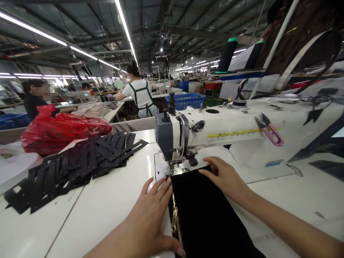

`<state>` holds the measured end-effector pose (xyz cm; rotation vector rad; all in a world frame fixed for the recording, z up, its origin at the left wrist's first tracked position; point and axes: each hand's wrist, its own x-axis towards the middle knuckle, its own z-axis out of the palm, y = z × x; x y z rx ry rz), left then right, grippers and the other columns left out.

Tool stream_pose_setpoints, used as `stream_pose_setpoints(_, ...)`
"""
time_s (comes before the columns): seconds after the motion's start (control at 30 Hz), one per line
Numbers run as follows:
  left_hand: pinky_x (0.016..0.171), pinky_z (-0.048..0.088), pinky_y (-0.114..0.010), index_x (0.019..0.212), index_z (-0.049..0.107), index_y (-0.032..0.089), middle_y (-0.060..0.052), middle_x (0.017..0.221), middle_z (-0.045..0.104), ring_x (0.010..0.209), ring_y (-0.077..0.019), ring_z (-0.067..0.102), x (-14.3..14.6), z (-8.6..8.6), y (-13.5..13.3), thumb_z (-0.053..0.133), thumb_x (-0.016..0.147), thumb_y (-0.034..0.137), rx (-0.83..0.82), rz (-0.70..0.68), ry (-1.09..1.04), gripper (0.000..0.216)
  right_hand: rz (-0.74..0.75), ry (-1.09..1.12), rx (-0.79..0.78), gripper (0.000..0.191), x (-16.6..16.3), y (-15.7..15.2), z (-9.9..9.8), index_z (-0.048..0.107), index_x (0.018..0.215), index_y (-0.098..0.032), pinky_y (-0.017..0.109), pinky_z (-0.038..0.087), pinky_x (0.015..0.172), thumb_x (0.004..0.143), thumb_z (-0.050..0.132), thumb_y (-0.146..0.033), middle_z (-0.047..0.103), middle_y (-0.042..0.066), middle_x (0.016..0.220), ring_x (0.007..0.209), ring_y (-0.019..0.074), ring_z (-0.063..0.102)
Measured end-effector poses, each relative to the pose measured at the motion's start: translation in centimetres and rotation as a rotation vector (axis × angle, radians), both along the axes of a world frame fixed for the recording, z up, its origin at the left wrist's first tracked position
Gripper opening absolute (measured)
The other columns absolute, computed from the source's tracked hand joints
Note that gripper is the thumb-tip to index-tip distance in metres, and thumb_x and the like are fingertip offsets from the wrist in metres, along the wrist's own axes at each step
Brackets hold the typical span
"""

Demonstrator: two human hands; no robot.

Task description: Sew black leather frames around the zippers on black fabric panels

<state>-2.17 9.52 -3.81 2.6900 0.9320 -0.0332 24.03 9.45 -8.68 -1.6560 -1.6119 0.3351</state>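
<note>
A black fabric piece [212,218] lies on the white table under the sewing machine's needle area [177,166]. Along its left edge runs a gold-toothed zipper [174,200] with a gold slider and pull. My left hand [150,215] rests on that edge, fingers stretched out with the tips just before the presser foot and the thumb lower down near the zipper. At the far right corner of the fabric, my right hand [224,177] grips the edge, thumb on top and the other fingers curled behind it. The tips of those fingers are partly hidden.
Black slotted strips [77,161] are heaped on the left of the table, beside a red plastic bag [64,127]. Pink-handled snips [270,130] sit against the machine arm [236,122]. Thread cones [228,53] stand above. Behind are a blue crate [185,101] and co-workers.
</note>
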Motion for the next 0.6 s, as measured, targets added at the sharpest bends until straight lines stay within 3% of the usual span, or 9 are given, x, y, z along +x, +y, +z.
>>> stream_pose_setpoints(0.1,0.107,0.000,-0.056,0.140,0.018,0.011,-0.016,0.145,0.015,0.133,-0.0354,0.014,0.4,-1.1,-0.3,0.049,0.057,0.082,0.034,0.006,-0.019,0.114,-0.037,0.011,-0.093,0.026,0.4,-0.4,-0.1,0.051,0.080,-0.020,0.031,0.043,0.055,0.076,0.051,-0.046,0.057,0.002,0.065,0.057,0.0190,0.055)
stream_pose_setpoints(0.2,0.106,-0.003,-0.056,0.139,0.020,0.007,-0.018,0.144,0.015,0.133,-0.0357,0.011,0.9,-1.6,-0.5,0.045,0.056,0.085,0.055,0.047,-0.002,0.116,-0.050,-0.049,-0.112,0.029,-0.6,-1.1,0.3,0.041,0.068,-0.023,0.029,0.040,0.050,0.083,0.040,-0.047,0.054,0.001,0.059,0.054,0.0185,0.054)
stream_pose_setpoints(0.3,0.107,-0.003,-0.055,0.138,0.020,0.004,-0.020,0.144,0.012,0.133,-0.0354,0.009,1.4,-1.5,-0.2,0.042,0.057,0.085,0.059,0.065,0.049,0.117,-0.093,-0.274,-0.068,0.023,-1.5,-1.3,0.5,0.042,0.079,-0.021,0.028,0.037,0.049,0.089,0.033,-0.040,0.053,0.001,0.056,0.051,0.0200,0.056)
stream_pose_setpoints(0.4,0.106,-0.004,-0.055,0.139,0.016,0.005,-0.019,0.144,0.009,0.133,-0.0365,0.006,1.7,-1.2,0.1,0.038,0.057,0.087,0.056,0.039,0.073,0.118,-0.169,-0.564,-0.131,0.019,-1.2,-0.7,0.2,0.046,0.088,-0.019,0.026,0.030,0.046,0.090,0.036,-0.034,0.053,0.002,0.049,0.046,0.0216,0.056)
stream_pose_setpoints(0.6,0.107,-0.003,-0.055,0.139,0.020,0.006,-0.017,0.145,0.010,0.132,-0.0383,0.003,1.9,-0.8,0.4,0.037,0.055,0.088,0.044,0.017,0.083,0.118,-0.148,-0.822,-0.284,0.020,-0.1,0.4,0.7,0.049,0.098,-0.013,0.028,0.035,0.047,0.089,0.044,-0.030,0.064,0.010,0.067,0.060,0.0279,0.063)
